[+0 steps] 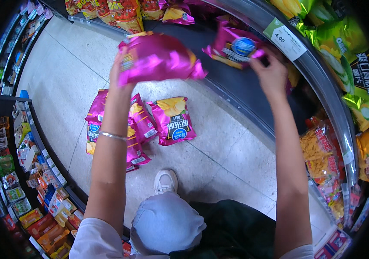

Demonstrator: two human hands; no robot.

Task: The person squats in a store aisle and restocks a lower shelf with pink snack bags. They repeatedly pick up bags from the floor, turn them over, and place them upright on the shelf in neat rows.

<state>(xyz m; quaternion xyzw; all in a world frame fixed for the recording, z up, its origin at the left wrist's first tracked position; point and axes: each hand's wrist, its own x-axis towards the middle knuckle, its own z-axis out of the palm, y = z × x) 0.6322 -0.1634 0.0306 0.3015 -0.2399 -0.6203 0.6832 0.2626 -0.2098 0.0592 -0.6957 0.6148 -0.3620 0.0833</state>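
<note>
My left hand [121, 69] grips the left end of a pink chip bag [161, 58], raised over the floor and slightly blurred. With its fingertips my right hand [270, 71] pinches the edge of another pink chip bag [236, 47], which has a round blue logo, at the bottom shelf. Below, on the tiles, a pink chip bag with yellow chips printed on it [173, 119] lies apart from a pile of similar bags [142, 118], partly hidden behind my left forearm. More pink bags [178, 14] lie at the back of the shelf.
The dark bottom shelf [226, 77] runs diagonally, with red and yellow snack bags [116, 13] at its far end and clear snack packs [322, 152] at right. Above it curves a shelf edge with a price tag [285, 39] and green chip bags [343, 42]. Stocked shelves [42, 145] stand at left.
</note>
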